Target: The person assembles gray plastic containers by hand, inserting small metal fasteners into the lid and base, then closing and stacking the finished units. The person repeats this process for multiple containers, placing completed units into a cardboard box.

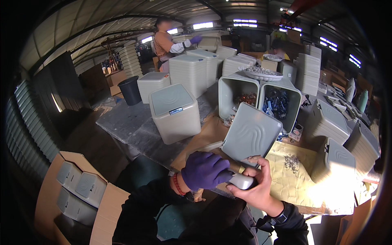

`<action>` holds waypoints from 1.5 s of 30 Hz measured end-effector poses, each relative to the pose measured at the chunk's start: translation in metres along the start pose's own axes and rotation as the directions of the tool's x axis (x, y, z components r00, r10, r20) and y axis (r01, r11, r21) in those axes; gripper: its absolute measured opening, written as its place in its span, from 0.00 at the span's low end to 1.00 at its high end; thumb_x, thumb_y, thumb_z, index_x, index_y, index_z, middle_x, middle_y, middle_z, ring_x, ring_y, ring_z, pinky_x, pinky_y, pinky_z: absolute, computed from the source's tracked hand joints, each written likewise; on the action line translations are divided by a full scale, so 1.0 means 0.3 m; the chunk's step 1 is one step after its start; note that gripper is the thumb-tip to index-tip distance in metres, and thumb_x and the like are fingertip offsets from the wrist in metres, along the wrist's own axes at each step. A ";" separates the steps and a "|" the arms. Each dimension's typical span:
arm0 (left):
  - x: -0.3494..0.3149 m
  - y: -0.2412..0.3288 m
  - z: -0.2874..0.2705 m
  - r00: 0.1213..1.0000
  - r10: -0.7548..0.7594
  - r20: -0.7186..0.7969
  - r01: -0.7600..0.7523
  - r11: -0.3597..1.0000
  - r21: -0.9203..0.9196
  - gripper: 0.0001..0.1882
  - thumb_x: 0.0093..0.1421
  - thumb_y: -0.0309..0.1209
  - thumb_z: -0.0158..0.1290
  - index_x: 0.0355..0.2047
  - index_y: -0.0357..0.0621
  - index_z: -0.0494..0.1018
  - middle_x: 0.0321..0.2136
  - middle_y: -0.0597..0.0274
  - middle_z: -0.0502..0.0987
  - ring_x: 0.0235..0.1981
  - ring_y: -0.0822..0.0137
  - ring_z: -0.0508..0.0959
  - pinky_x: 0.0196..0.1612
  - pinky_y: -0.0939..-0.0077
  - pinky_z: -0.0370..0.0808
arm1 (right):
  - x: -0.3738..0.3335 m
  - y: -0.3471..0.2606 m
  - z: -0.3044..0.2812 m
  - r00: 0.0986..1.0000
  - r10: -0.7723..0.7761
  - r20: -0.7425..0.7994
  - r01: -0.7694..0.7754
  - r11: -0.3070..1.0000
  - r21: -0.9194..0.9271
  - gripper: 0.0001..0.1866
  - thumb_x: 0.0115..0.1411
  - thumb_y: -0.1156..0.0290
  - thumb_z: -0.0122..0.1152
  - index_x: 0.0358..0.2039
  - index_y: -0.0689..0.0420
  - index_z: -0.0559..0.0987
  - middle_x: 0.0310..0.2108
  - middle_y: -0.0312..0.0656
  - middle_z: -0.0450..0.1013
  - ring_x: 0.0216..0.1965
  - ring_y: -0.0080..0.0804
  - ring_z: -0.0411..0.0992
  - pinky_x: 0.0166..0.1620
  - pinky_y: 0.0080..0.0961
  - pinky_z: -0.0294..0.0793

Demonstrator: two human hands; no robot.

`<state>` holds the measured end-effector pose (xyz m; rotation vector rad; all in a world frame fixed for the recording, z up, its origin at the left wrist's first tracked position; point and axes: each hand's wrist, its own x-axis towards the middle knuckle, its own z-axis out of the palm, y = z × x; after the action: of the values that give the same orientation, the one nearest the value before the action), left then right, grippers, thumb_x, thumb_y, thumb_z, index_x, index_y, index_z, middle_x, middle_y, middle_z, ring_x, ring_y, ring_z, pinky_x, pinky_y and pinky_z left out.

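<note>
A grey plastic bin lies in front of me, its grey lid (252,132) swung up and away, with wavy ridges on it. A pale rounded corner of the bin (241,181) shows between my hands. My left hand (205,169), in a purple glove, is closed at the bin's rim, its thumb pressing near that corner; anything small under the fingers is hidden. My bare right hand (261,183) wraps the corner from the right, thumb below and fingers above, next to the lid's lower edge. Most of the bin's body is hidden by my hands and arms.
Two tipped bins hold orange parts (247,100) and blue clips (275,108); a dish of small metal pieces (262,73) sits on top. Small screws (291,162) lie on brown paper. Stacked bins (174,114) stand left, a carton (104,212) lower left. A co-worker (164,43) stands behind.
</note>
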<state>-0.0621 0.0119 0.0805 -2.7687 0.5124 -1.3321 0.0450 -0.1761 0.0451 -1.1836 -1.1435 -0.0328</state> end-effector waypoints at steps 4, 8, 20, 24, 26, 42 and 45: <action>0.033 0.054 -0.012 0.993 -0.020 0.113 0.047 0.967 -0.250 0.16 0.60 0.50 0.59 0.29 0.52 0.72 0.19 0.61 0.72 0.20 0.57 0.77 0.24 0.60 0.72 | -0.031 0.038 -0.071 0.986 -0.069 0.152 0.082 0.993 -0.085 0.49 0.43 0.68 0.86 0.60 0.61 0.61 0.40 0.41 0.75 0.24 0.20 0.72 0.32 0.21 0.76; -0.024 0.108 0.027 0.932 -0.005 0.363 0.106 0.960 -0.260 0.21 0.61 0.51 0.59 0.28 0.46 0.71 0.19 0.57 0.74 0.19 0.55 0.78 0.23 0.59 0.73 | -0.090 0.044 -0.152 0.952 -0.147 0.270 0.217 0.943 -0.251 0.52 0.44 0.64 0.86 0.63 0.64 0.61 0.23 0.39 0.74 0.24 0.27 0.72 0.39 0.29 0.76; 0.463 -0.170 0.122 0.832 -0.475 0.287 0.369 0.860 0.352 0.43 0.63 0.61 0.50 0.64 0.35 0.63 0.48 0.46 0.76 0.52 0.44 0.74 0.55 0.49 0.70 | -0.182 0.134 -0.314 0.888 0.276 0.368 0.080 0.696 -0.714 0.62 0.50 0.71 0.77 0.73 0.66 0.40 0.70 0.64 0.52 0.66 0.61 0.61 0.66 0.42 0.66; 0.177 0.039 0.130 0.880 -0.237 0.412 0.221 0.971 0.086 0.38 0.62 0.60 0.52 0.54 0.35 0.72 0.45 0.48 0.76 0.48 0.48 0.75 0.53 0.51 0.72 | -0.202 0.129 -0.324 0.933 0.332 0.137 -0.159 0.723 -0.672 0.72 0.43 0.66 0.82 0.72 0.67 0.34 0.73 0.67 0.40 0.71 0.65 0.52 0.70 0.41 0.60; 0.001 0.184 0.159 0.751 0.005 0.660 0.014 1.000 -0.024 0.40 0.62 0.61 0.51 0.54 0.33 0.74 0.54 0.45 0.74 0.57 0.47 0.72 0.61 0.49 0.67 | -0.205 0.130 -0.330 0.955 0.270 0.120 -0.097 0.670 -0.736 0.72 0.43 0.66 0.83 0.72 0.68 0.34 0.73 0.68 0.41 0.71 0.65 0.53 0.70 0.43 0.61; -0.304 -0.218 -0.004 0.933 -0.359 -0.020 0.349 0.892 0.288 0.37 0.54 0.52 0.66 0.61 0.49 0.74 0.67 0.43 0.63 0.69 0.42 0.62 0.69 0.33 0.53 | -0.217 0.027 -0.289 0.918 0.073 0.390 0.153 0.841 -0.518 0.61 0.51 0.75 0.74 0.75 0.59 0.39 0.71 0.68 0.48 0.68 0.65 0.61 0.66 0.49 0.63; -0.238 -0.626 -0.090 0.866 -0.493 -0.084 0.483 0.782 0.395 0.40 0.52 0.49 0.69 0.63 0.51 0.71 0.67 0.42 0.63 0.68 0.40 0.62 0.68 0.47 0.61 | -0.193 0.018 -0.272 0.945 0.083 0.315 0.069 0.894 -0.444 0.49 0.51 0.75 0.71 0.69 0.69 0.52 0.66 0.66 0.60 0.73 0.64 0.47 0.70 0.49 0.56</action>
<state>-0.0713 0.2145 0.0744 -2.6321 -0.4849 -1.2816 0.0755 -0.2634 0.0063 -1.6509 -1.4746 -0.1039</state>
